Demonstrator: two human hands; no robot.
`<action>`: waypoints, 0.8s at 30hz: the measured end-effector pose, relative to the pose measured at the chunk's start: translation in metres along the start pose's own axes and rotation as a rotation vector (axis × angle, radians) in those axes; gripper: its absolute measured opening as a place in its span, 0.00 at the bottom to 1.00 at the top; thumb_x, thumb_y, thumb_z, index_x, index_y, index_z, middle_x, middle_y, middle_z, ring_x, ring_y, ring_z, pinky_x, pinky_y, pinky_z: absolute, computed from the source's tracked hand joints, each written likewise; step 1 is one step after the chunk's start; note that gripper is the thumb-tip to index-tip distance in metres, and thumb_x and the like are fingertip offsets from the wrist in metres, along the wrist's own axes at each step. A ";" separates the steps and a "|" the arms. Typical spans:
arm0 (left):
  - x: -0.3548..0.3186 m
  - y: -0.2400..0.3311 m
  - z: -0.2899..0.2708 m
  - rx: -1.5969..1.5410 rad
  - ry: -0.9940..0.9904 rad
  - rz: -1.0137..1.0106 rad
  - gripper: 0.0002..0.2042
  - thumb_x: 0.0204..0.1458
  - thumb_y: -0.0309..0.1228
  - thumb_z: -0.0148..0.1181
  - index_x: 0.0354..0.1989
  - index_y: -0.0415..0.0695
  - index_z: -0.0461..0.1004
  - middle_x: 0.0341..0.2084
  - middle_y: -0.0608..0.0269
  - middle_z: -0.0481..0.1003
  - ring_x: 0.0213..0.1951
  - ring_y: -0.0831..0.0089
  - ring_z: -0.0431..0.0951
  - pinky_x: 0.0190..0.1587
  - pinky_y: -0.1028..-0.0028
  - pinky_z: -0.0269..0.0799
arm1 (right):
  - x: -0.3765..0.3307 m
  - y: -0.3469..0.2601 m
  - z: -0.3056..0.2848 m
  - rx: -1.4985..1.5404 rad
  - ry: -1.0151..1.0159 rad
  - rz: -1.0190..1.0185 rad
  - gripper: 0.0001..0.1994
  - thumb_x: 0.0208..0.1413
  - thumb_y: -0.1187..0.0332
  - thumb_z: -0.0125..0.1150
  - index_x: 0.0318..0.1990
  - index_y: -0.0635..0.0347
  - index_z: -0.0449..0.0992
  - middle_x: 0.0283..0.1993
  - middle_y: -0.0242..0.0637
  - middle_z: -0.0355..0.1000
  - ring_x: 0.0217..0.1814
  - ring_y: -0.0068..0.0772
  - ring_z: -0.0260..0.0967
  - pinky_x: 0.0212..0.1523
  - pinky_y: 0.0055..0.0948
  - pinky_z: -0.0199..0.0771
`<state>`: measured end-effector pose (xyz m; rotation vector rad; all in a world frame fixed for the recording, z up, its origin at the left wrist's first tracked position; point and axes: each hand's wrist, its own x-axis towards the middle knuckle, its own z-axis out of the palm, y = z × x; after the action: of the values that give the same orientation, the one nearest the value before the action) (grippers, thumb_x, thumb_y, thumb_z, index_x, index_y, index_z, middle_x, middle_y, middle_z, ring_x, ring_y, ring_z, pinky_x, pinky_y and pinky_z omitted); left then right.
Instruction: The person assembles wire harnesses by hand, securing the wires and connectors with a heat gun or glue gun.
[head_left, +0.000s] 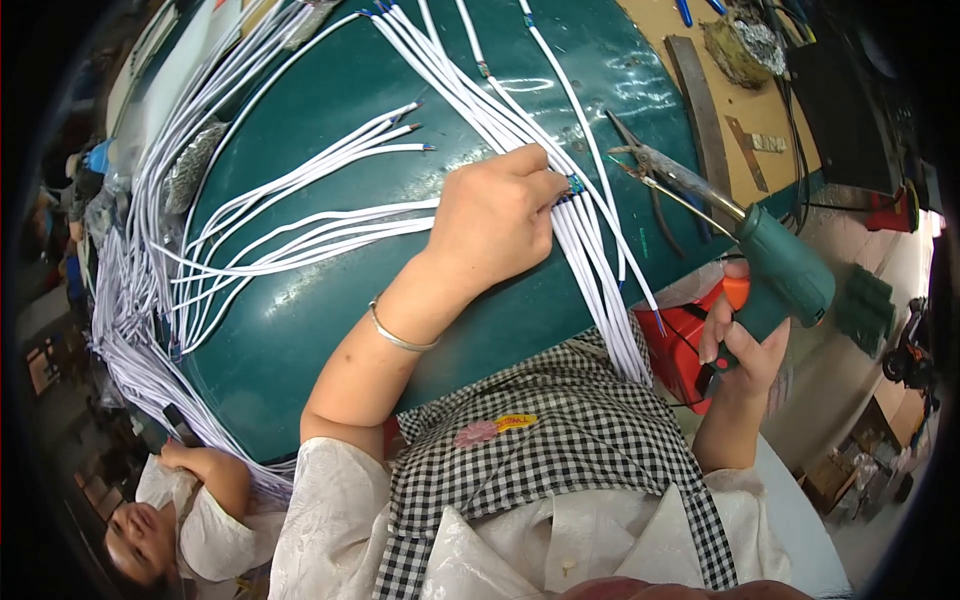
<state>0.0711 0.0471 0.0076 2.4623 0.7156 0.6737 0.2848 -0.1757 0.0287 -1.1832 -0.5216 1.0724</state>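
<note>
My left hand (pixel 495 215) reaches over the green table with its fingers closed on a white cable. A small blue-green piece (pixel 573 187), perhaps a circuit board, shows at the fingertips. Below it a bundle of white cables (pixel 590 265) runs down to the table's near edge. On the right, my right hand (pixel 748 352) grips the handle of a green soldering gun (pixel 785 268). The gun has an orange trigger, and its metal barrel points left, its tip a short way right of the blue-green piece. Exactly what the left fingertips pinch is partly hidden.
More white cables (pixel 310 225) with bared coloured ends lie at left, beside a large pile (pixel 135 310). Pliers (pixel 660 205) rest under the gun's barrel. A metal bar (pixel 697 110) lies at the upper right. A red box (pixel 680 355) stands below the right edge. Another person (pixel 200 510) is at lower left.
</note>
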 end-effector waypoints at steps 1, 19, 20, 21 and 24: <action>0.000 0.001 -0.001 0.028 -0.003 -0.001 0.06 0.44 0.21 0.65 0.30 0.43 0.82 0.24 0.62 0.76 0.24 0.60 0.78 0.27 0.66 0.74 | 0.000 0.000 0.001 0.008 0.004 0.001 0.33 0.48 0.73 0.71 0.59 0.78 0.61 0.42 0.51 0.71 0.18 0.30 0.67 0.17 0.25 0.73; -0.015 -0.068 -0.072 0.255 0.023 -0.227 0.09 0.40 0.22 0.71 0.32 0.42 0.82 0.31 0.61 0.76 0.39 0.60 0.72 0.43 0.65 0.71 | -0.001 0.002 -0.011 0.014 -0.052 -0.115 0.32 0.52 0.70 0.68 0.61 0.76 0.61 0.33 0.40 0.69 0.18 0.27 0.69 0.15 0.23 0.71; -0.015 -0.070 -0.072 0.230 0.025 -0.190 0.10 0.42 0.21 0.70 0.35 0.42 0.82 0.31 0.61 0.75 0.39 0.60 0.72 0.42 0.66 0.71 | -0.001 0.003 -0.010 0.012 -0.042 -0.133 0.32 0.52 0.71 0.68 0.61 0.76 0.61 0.33 0.40 0.70 0.18 0.27 0.69 0.16 0.23 0.71; -0.013 -0.066 -0.071 0.187 0.123 -0.065 0.09 0.45 0.20 0.69 0.36 0.41 0.81 0.30 0.61 0.76 0.35 0.63 0.74 0.38 0.69 0.71 | -0.001 0.002 -0.009 0.012 -0.037 -0.138 0.32 0.52 0.71 0.68 0.61 0.76 0.61 0.33 0.40 0.70 0.18 0.27 0.69 0.16 0.23 0.71; -0.008 -0.025 -0.067 -0.030 0.197 -0.139 0.07 0.46 0.21 0.68 0.35 0.41 0.80 0.25 0.59 0.75 0.28 0.63 0.76 0.32 0.69 0.71 | -0.003 0.000 -0.007 0.030 -0.026 -0.107 0.30 0.50 0.76 0.65 0.59 0.78 0.60 0.50 0.52 0.67 0.18 0.28 0.67 0.18 0.26 0.74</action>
<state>0.0184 0.0814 0.0416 2.3146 0.9341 0.8737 0.2892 -0.1812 0.0268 -1.1042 -0.5804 1.0016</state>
